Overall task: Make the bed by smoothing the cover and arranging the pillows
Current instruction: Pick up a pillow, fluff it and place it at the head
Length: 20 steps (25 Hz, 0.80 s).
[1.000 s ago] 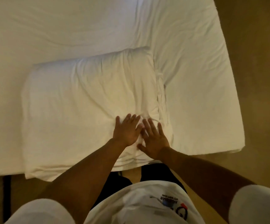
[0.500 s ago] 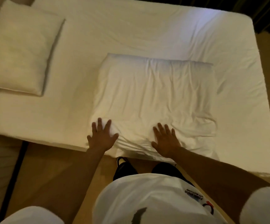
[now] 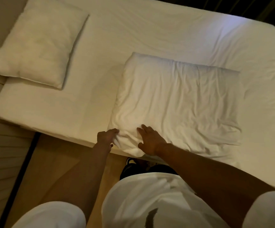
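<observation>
View from the head camera, looking down over a bed [image 3: 39, 111] covered by a white fitted sheet [image 3: 150, 32], lightly creased, with its near edge running from left to lower right. A wrinkled white pillow [image 3: 179, 102] lies flat on the sheet near the bed's near edge, right of centre; its near left corner reaches the edge of the mattress. The left hand [image 3: 106, 137] is at that corner, its fingers curled into the bunched fabric of the pillowcase and pinching it. The right hand [image 3: 150, 140] rests palm down on the pillow just beside the left hand, fingers extended and slightly spread, thumb out to the side, holding nothing. The two hands are close but apart, with a fold of pillowcase between them. A second pillow [image 3: 34, 41], smoother and yellowish white, lies at the far left corner of the bed, well apart from the first, its left edge overhanging the mattress. Below the bed edge are a tan floor [image 3: 54, 155] and, at far left, a pale ribbed surface [image 3: 0, 153]. In the foreground are the person's white shirt [image 3: 150, 203], both bare forearms, and a dark shoe [image 3: 130, 163] just under the pillow's corner.
</observation>
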### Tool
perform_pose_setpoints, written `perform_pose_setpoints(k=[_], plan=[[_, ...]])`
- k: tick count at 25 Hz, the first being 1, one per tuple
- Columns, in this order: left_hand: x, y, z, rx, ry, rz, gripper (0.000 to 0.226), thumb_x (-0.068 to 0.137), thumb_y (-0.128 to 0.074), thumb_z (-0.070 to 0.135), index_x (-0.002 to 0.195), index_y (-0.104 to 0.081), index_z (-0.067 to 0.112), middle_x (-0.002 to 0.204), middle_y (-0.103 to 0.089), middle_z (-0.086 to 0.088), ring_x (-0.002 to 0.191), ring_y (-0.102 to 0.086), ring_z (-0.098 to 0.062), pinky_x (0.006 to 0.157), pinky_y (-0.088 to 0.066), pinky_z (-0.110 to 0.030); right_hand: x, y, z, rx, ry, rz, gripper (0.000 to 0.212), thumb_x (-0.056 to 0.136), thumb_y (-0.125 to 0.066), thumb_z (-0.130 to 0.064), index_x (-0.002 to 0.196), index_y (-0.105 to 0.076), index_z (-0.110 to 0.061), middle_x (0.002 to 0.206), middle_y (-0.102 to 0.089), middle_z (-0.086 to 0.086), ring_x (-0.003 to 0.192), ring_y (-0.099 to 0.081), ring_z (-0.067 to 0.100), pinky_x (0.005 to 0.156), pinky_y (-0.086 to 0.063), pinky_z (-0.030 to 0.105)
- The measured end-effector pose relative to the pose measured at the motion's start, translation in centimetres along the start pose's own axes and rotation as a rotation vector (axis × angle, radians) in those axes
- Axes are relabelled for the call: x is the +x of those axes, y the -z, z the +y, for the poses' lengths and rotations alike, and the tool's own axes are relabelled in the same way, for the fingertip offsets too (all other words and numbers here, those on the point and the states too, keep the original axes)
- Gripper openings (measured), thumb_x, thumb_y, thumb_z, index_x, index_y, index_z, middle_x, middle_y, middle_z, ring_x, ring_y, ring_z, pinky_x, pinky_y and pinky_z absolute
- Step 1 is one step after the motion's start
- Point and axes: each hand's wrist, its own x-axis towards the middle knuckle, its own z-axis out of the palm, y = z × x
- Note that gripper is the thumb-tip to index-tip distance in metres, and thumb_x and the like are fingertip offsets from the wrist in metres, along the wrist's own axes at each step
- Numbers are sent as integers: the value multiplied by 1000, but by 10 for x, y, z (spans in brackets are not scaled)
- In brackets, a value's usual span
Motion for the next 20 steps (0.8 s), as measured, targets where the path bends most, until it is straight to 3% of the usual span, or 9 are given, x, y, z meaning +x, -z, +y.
perform_pose_setpoints(k=[4, 9, 11, 12, 13, 14, 16, 18, 20], plan=[[-12, 8, 6, 199, -99, 14, 17, 83, -77, 5, 91, -65, -5, 104, -66, -25, 78, -61, -29, 85, -58, -49, 9, 9, 8, 47, 5, -45, 75, 97, -50, -34, 158, -11, -17, 166, -9, 7, 150, -15, 30, 121, -22, 44], [-7, 35, 14, 397, -12, 51, 14, 91, -63, 8, 103, -59, 3, 93, -64, -15, 81, -63, -27, 76, -54, -36, 33, 49, 0, 3, 76, 69, 58, 97, -47, -35, 148, -30, -12, 142, -36, 15, 125, -42, 35, 100, -44, 45], [14, 55, 18, 953, -169, -31, 30, 60, -86, 13, 81, -64, 8, 82, -72, -14, 74, -71, -20, 63, -50, -26, 52, 59, -3, -104, 145, 113, 60, 97, -45, -39, 149, -30, -12, 151, -28, 16, 135, -32, 36, 109, -38, 48], [13, 66, 27, 869, -349, -48, 35, 39, -88, 14, 61, -62, 11, 59, -67, -8, 53, -66, -14, 50, -34, -18, 63, 65, -7, -161, 170, 120, 62, 98, -43, -41, 151, -28, -12, 157, -22, 17, 142, -24, 38, 114, -31, 49], [6, 74, 39, 642, -239, -73, 30, 42, -82, 11, 52, -55, 15, 44, -57, 0, 40, -58, -9, 42, -42, -17, 73, 70, -14, -190, 175, 114, 63, 100, -40, -43, 153, -24, -14, 161, -15, 16, 147, -16, 39, 118, -24, 50], [-1, 82, 52, 448, -112, 0, 30, 66, -76, 12, 55, -48, 17, 46, -52, 3, 43, -56, -8, 54, -55, -21, 84, 75, -24, -203, 175, 94, 64, 101, -37, -44, 155, -19, -15, 164, -8, 14, 151, -8, 38, 120, -18, 51], [-2, 104, 72, 413, -204, 277, 30, 97, -48, 11, 68, -44, 15, 76, -56, -2, 81, -62, -20, 72, -51, -28, 104, 84, -47, -237, 196, 34, 66, 103, -32, -45, 158, -11, -17, 167, 2, 10, 153, 3, 35, 122, -9, 53], [9, 123, 93, 544, -152, 259, 20, 101, -41, 11, 86, -52, 5, 109, -60, -14, 109, -58, -32, 87, -46, -32, 127, 90, -71, -274, 221, 9, 65, 104, -31, -45, 159, -9, -18, 167, 4, 9, 153, 5, 34, 123, -7, 53], [30, 149, 115, 751, -177, 239, 19, 100, -42, 13, 99, -55, 0, 122, -60, -21, 113, -58, -35, 88, -45, -31, 158, 96, -97, -256, 197, 4, 64, 104, -32, -44, 158, -12, -17, 167, 0, 10, 153, 1, 34, 122, -10, 53]])
